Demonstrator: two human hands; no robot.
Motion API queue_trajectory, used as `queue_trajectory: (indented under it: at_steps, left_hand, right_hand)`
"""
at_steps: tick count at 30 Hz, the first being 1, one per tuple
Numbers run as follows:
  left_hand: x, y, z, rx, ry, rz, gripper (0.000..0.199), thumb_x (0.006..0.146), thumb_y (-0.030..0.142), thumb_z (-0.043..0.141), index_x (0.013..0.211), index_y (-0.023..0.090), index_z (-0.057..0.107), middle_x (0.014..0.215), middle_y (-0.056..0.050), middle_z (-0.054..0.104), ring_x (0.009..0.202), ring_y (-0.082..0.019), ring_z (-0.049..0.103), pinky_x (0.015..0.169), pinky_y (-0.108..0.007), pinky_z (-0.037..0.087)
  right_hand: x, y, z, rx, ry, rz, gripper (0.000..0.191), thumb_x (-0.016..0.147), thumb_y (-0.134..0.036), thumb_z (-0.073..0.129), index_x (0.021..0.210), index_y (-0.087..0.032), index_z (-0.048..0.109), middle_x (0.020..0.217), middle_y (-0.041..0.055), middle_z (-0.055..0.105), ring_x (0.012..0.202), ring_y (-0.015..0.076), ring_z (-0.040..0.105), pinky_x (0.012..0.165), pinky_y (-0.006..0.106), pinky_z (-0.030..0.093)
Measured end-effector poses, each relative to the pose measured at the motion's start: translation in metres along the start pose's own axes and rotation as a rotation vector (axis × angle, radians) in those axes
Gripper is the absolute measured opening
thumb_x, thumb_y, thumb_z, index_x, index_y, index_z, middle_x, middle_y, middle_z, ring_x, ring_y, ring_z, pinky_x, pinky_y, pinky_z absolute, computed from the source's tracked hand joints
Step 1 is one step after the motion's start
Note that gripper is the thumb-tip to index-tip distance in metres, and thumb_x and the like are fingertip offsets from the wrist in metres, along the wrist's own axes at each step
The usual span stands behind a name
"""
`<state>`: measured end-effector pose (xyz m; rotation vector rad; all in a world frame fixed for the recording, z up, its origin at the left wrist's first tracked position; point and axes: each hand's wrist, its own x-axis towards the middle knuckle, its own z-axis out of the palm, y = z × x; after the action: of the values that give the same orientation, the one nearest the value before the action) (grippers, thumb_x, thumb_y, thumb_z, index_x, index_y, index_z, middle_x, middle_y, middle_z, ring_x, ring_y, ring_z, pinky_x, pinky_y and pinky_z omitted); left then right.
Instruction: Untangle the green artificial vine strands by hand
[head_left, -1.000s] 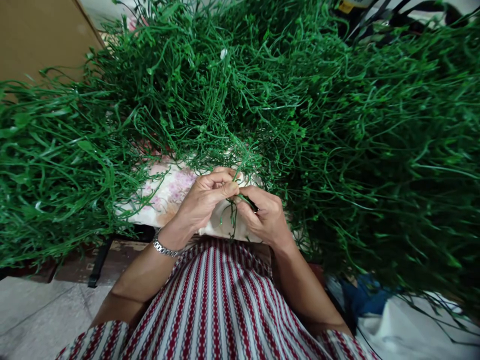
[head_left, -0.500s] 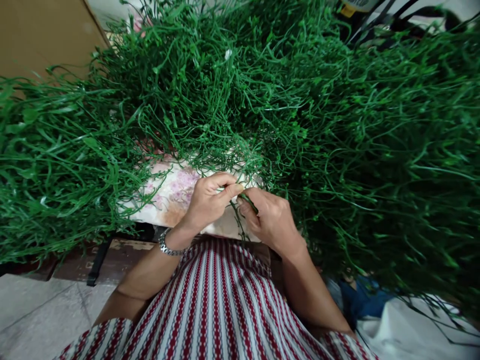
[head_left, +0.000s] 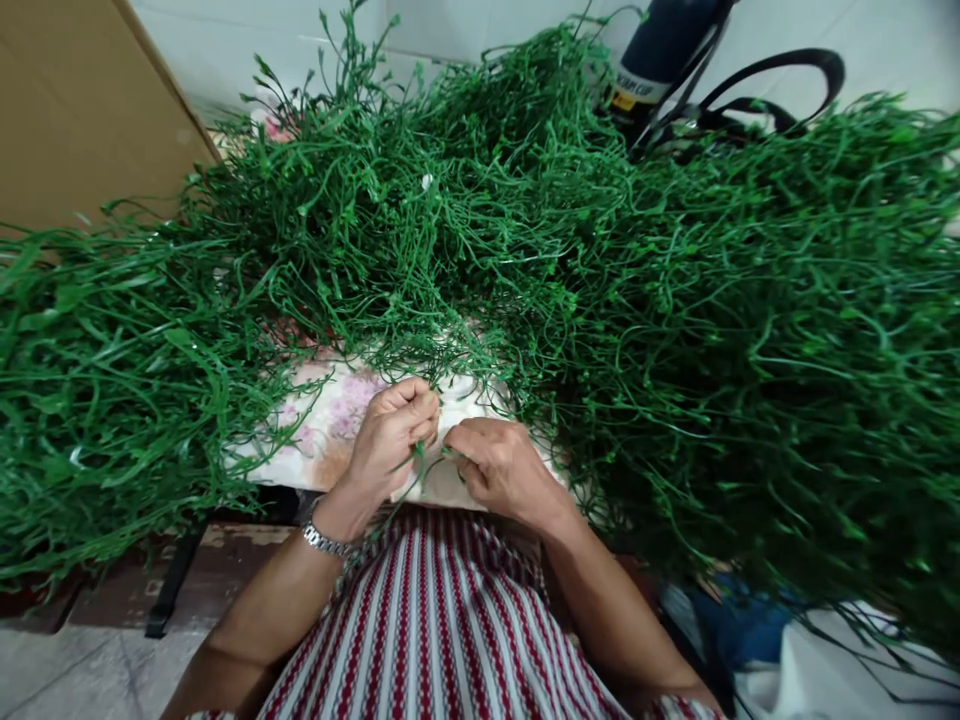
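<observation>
R hand [head_left: 499,465] moved off L hand [head_left: 396,432], which grips grn stems [head_left: 418,455].

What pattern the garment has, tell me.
The garment has red and white stripes with thin dark lines; the head view shows it best.

L wrist: slvr link watch [head_left: 325,541] | garment [head_left: 442,620]: wht w/ red+dk patterned vert stripes

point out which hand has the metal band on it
The left hand: a silver link band circles its wrist, while the right hand has none.
</observation>
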<state>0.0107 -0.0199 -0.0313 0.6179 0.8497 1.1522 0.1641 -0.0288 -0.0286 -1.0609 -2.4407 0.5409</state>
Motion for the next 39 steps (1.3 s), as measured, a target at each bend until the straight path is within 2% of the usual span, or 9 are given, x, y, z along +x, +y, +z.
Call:
queue_trajectory:
  at_steps: [3, 6, 10, 15, 19, 22, 26, 32, 39]
  left_hand:
    - [-0.005, 0.008, -0.003, 0.115, -0.013, 0.004, 0.031, 0.071, 0.030, 0.067, 0.057, 0.015, 0.044, 0.043, 0.007, 0.035, 0.040, -0.003, 0.029, 0.044, -0.020, 0.017]
    - [-0.008, 0.014, -0.008, 0.111, -0.037, -0.006, 0.031, 0.071, 0.030, 0.067, 0.057, 0.015, 0.044, 0.044, 0.007, 0.037, 0.041, -0.003, 0.029, 0.045, -0.021, 0.017]
    - [-0.009, 0.015, -0.015, 0.106, -0.128, -0.059, 0.034, 0.070, 0.032, 0.067, 0.057, 0.016, 0.041, 0.042, 0.007, 0.035, 0.041, -0.004, 0.028, 0.046, -0.021, 0.020]
    - [-0.011, 0.013, -0.023, 0.074, -0.192, -0.070, 0.033, 0.070, 0.033, 0.067, 0.059, 0.017, 0.041, 0.042, 0.007, 0.036, 0.041, -0.005, 0.030, 0.046, -0.022, 0.023]
    - [-0.012, 0.015, -0.030, 0.057, -0.189, -0.065, 0.031, 0.070, 0.030, 0.068, 0.062, 0.017, 0.042, 0.043, 0.007, 0.037, 0.041, -0.005, 0.031, 0.047, -0.022, 0.023]
    - [-0.012, 0.018, -0.033, 0.047, -0.196, -0.044, 0.030, 0.070, 0.027, 0.067, 0.060, 0.016, 0.041, 0.043, 0.007, 0.038, 0.041, -0.005, 0.030, 0.048, -0.022, 0.023]
    - [-0.011, 0.026, -0.034, 0.034, -0.249, -0.041, 0.030, 0.071, 0.028, 0.066, 0.058, 0.016, 0.043, 0.042, 0.006, 0.038, 0.040, -0.005, 0.031, 0.048, -0.023, 0.024]
    - [-0.009, 0.038, -0.029, 0.041, -0.380, -0.103, 0.033, 0.068, 0.033, 0.067, 0.052, 0.016, 0.045, 0.037, 0.005, 0.032, 0.039, -0.007, 0.029, 0.046, -0.024, 0.022]
    - [-0.012, 0.042, -0.041, 0.288, -0.314, -0.091, 0.030, 0.071, 0.035, 0.066, 0.056, 0.015, 0.049, 0.046, 0.001, 0.044, 0.048, -0.010, 0.041, 0.049, -0.025, 0.030]
  right_hand:
    - [-0.004, -0.004, -0.022, -0.106, 0.088, -0.029, 0.014, 0.079, -0.008, 0.046, 0.078, -0.016, 0.058, 0.067, 0.0030, 0.054, 0.063, 0.0128, 0.048, 0.057, 0.024, 0.036]
    - [-0.002, -0.007, -0.061, -0.257, 0.403, -0.010, 0.010, 0.082, -0.015, 0.052, 0.086, -0.018, 0.060, 0.072, 0.0040, 0.058, 0.066, 0.0144, 0.052, 0.061, 0.027, 0.041]
    - [0.003, -0.006, -0.119, -0.713, 0.873, 0.331, 0.033, 0.084, -0.028, 0.054, 0.116, -0.023, 0.057, 0.099, 0.0092, 0.062, 0.098, 0.0292, 0.055, 0.086, 0.045, 0.041]
    - [-0.004, -0.008, -0.138, -0.770, 0.611, 0.584, 0.066, 0.081, -0.042, 0.057, 0.139, -0.023, 0.032, 0.132, 0.0145, 0.046, 0.122, 0.0401, 0.041, 0.100, 0.054, 0.033]
    - [-0.013, -0.001, -0.119, -0.736, 0.632, 0.421, 0.020, 0.084, -0.032, 0.055, 0.101, -0.031, 0.063, 0.110, 0.0074, 0.061, 0.108, 0.0356, 0.052, 0.095, 0.056, 0.033]
    - [-0.014, 0.007, -0.107, -0.745, 0.669, 0.340, 0.009, 0.083, -0.028, 0.057, 0.079, -0.025, 0.065, 0.092, 0.0064, 0.067, 0.097, 0.0297, 0.057, 0.092, 0.052, 0.036]
    - [-0.003, 0.002, -0.085, -0.550, 0.651, 0.173, 0.008, 0.080, -0.020, 0.060, 0.087, -0.022, 0.064, 0.091, 0.0059, 0.067, 0.089, 0.0231, 0.060, 0.087, 0.043, 0.043]
    - [0.023, 0.004, -0.038, -0.234, 0.306, -0.060, 0.028, 0.083, -0.021, 0.054, 0.111, -0.018, 0.056, 0.126, 0.0137, 0.052, 0.118, 0.0251, 0.048, 0.095, 0.045, 0.042]
    - [0.015, 0.010, -0.035, -0.065, 0.285, -0.063, 0.010, 0.084, -0.014, 0.048, 0.086, -0.017, 0.057, 0.093, 0.0083, 0.065, 0.091, 0.0195, 0.059, 0.081, 0.037, 0.047]
